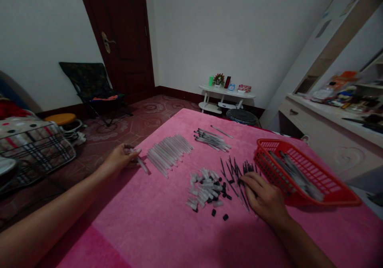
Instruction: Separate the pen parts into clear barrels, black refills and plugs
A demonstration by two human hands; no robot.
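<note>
- At the left edge of the pink plush cloth [155, 220], a slim translucent plastic tube [143, 166] is pinched by the left hand [128, 156], its fingers closed around one end; the other end is pointed toward the row beside it.
- Just right of it, many slim translucent tubes [169, 153] are laid side by side in a slanting row.
- Farther right and nearer the viewer, short clear plastic caps [205, 190] are heaped together, with small black plugs [225, 217] scattered among and beside them.
- Beyond that heap, pale tubes with dark ends [211, 140] are gathered in a loose bundle; one more is set apart behind.
- Right of the caps, thin dark rods [233, 174] are spread and touched by the bent fingers of the right hand [262, 194]; whether any is gripped cannot be told.
- At far right, more tubes [299, 176] are held in a red plastic lattice basket [338, 190].
</note>
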